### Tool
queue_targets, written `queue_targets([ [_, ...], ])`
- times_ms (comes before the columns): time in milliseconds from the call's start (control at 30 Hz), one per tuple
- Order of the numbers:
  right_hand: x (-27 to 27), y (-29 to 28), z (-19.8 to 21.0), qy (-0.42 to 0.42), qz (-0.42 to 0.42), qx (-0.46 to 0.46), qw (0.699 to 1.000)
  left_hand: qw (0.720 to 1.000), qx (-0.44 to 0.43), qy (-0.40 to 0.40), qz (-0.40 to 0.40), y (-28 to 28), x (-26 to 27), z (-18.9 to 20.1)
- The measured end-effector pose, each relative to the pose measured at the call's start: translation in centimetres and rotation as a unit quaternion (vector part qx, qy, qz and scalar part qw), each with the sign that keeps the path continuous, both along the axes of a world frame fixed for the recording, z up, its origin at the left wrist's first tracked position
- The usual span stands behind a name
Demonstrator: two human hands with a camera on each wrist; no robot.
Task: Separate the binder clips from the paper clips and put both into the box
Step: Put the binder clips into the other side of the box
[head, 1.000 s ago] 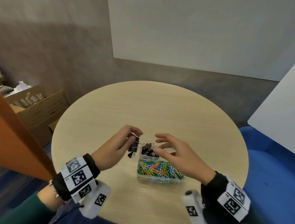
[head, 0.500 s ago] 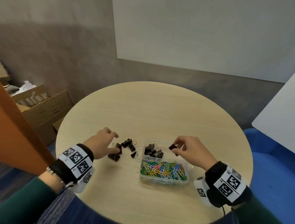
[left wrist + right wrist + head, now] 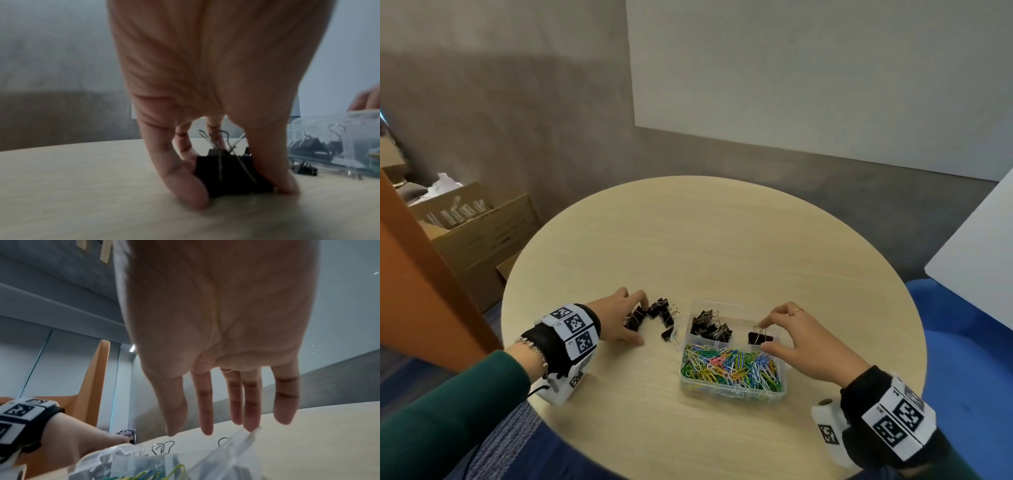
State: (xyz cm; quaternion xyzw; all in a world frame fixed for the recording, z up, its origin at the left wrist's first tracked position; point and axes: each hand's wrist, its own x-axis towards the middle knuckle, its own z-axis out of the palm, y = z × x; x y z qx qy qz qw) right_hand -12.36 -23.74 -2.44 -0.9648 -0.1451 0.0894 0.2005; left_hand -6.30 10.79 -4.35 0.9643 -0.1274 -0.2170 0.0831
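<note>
Right hand [image 3: 803, 342] has released its binder clip [image 3: 759, 337] into the box [image 3: 732, 394], fingers now spread; left hand [image 3: 619, 317] pinches another

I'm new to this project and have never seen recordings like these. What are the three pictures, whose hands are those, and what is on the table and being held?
No machine here: a person sorts clips with bare hands. The patterned bands on the wrists carry small cameras. One picture comes from a camera on the head, looking down; the other two look along each hand from the wrist.

On the round table stands a clear box. Its near part holds colored paper clips; a far compartment holds black binder clips. More binder clips lie loose on the table.

The left hand pinches a binder clip against the table. The right hand hangs open over the box, beside a lone binder clip in the right compartment.
</note>
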Motion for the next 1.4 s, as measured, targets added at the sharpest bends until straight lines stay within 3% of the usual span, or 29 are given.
queue_targets([
  [100,-0.6,-0.9,0.3,-0.016,-0.012,0.033,0.999,1.0,0.007,0.005,0.003,-0.6,0.0,-0.1],
  [233,-1.4,-2.4,0.5,-0.042,-0.029,0.06,0.997,0.999,-0.001,-0.049,0.003,-0.9,-0.6,-0.7],
  [500,-2.8,-4.2,0.1,-0.049,-0.053,0.064,0.995,0.987,-0.102,-0.124,0.021,0.0,-1.7,1.7],
  [700,-2.8,-3.5,-0.1,-0.053,-0.046,0.075,0.995,0.959,-0.168,-0.203,-0.102,-6.1,-2.2,6.5],
  [833,-2.9,-2.8,0.4,-0.067,-0.034,0.085,0.994,0.951,-0.117,-0.177,-0.223,-12.2,-1.9,7.0],
  [967,-3.6,-3.1,0.9,-0.072,-0.037,0.084,0.993,0.94,0.011,-0.142,-0.311,-15.5,-0.9,6.1],
  [1067,-4.1,-3.9,1.5,-0.07,-0.038,0.086,0.993,0.939,0.06,-0.106,-0.322,-16.4,-0.4,5.7],
  [1233,-4.3,-4.9,2.4,-0.085,-0.038,0.092,0.991,0.946,0.024,-0.061,-0.317,-16.2,0.0,6.2],
  [1400,-4.3,-4.9,2.3,-0.075,-0.036,0.09,0.992,0.956,-0.03,-0.106,-0.271,-16.4,0.8,6.4],
])
